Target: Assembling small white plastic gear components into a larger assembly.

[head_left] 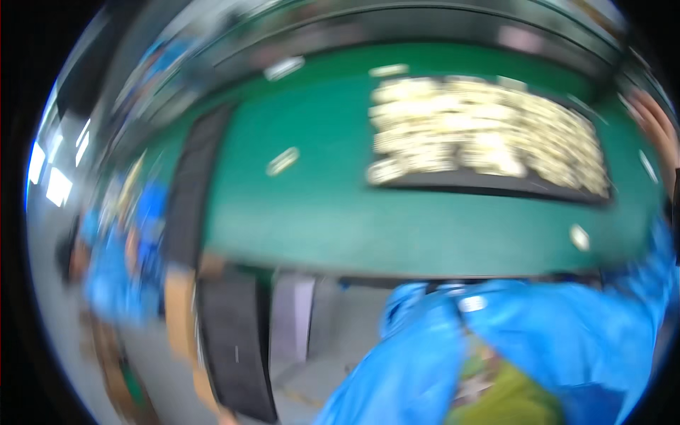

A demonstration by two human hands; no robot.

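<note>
At the far right edge my right hand [657, 134] is over the green table [304, 227], blurred, its fingers stretched out with nothing visible in them. Nearest to it is a thin white piece [648, 166]. A black tray [453, 178] left of the hand is covered with many small cream-coloured pieces [489, 127] in rows. My left sleeve runs down to the lower edge. A small skin-coloured patch there, at the foot of an upright black panel [237, 347], may be part of my left hand; its fingers are hidden.
Loose cream pieces lie on the table, one [283, 161] left of the tray and one [579, 237] near the front edge. A dark tray [195, 191] lies at the left end. Below stand brown cardboard [181, 312] and a pale panel [292, 319]. A person in blue [117, 273] is at left.
</note>
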